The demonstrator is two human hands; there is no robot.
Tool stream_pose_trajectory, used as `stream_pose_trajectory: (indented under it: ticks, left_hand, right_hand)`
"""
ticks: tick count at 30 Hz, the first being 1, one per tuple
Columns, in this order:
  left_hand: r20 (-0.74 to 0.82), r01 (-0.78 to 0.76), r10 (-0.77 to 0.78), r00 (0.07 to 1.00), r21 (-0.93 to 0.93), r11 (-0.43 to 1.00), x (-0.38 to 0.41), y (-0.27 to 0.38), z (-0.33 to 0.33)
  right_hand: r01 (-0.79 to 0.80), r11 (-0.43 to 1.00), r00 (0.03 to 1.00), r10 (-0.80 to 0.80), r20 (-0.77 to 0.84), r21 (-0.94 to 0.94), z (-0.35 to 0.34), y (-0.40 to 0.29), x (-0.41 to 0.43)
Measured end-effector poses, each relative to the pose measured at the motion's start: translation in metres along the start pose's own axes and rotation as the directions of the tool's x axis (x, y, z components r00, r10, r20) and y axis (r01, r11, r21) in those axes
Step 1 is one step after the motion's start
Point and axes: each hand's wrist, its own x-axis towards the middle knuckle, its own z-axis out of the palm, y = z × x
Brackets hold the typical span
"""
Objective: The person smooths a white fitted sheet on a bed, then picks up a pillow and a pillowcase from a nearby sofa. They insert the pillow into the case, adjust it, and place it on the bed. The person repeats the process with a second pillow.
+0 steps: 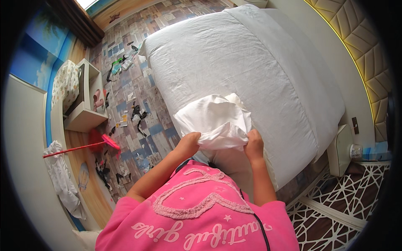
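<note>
A white cloth, perhaps a pillowcase (210,116), is stretched between my hands over the near edge of the bed. My left hand (190,141) is closed on its lower left edge, and my right hand (254,141) grips its lower right edge. The cloth sags and folds in the middle, and its far part lies on the white bed cover (232,62). What lies inside or beneath the cloth is hidden.
Litter (138,116) is scattered on the patchwork floor left of the bed. A pink broom (110,141) with a red handle, a white shelf unit (84,116) and a hanging white cloth (62,182) are at left. A bedside cabinet (339,150) stands at right, beside a patterned screen (342,194).
</note>
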Motion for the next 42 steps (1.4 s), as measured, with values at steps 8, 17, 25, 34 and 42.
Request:
stream_pose_trajectory:
  ticks: [8,17,25,34,42]
  left_hand:
    - [-0.21,0.073,-0.027,0.977,0.212,0.975,0.012,0.007,-0.023]
    - [-0.496,0.263,-0.093,0.863,0.284,0.922,0.105,-0.04,-0.125]
    - [-0.467,0.217,-0.074,0.881,0.26,0.941,0.153,-0.108,-0.2]
    - [-0.15,0.369,-0.341,0.928,0.24,0.898,0.202,-0.176,-0.139]
    - [-0.059,0.285,-0.279,0.958,0.243,0.927,0.247,-0.238,-0.048]
  right_hand:
    - [-0.169,0.975,0.981,0.181,0.072,-0.142,-0.004,0.007,0.024]
    - [-0.051,0.983,0.991,0.027,-0.134,-0.177,0.015,-0.057,0.168]
    - [0.058,0.982,0.978,-0.092,-0.187,-0.182,0.059,-0.103,0.306]
    - [-0.054,0.969,0.997,0.039,-0.067,-0.241,0.176,-0.042,0.32]
    - [-0.254,0.907,0.945,0.307,0.113,-0.335,0.248,0.019,0.305]
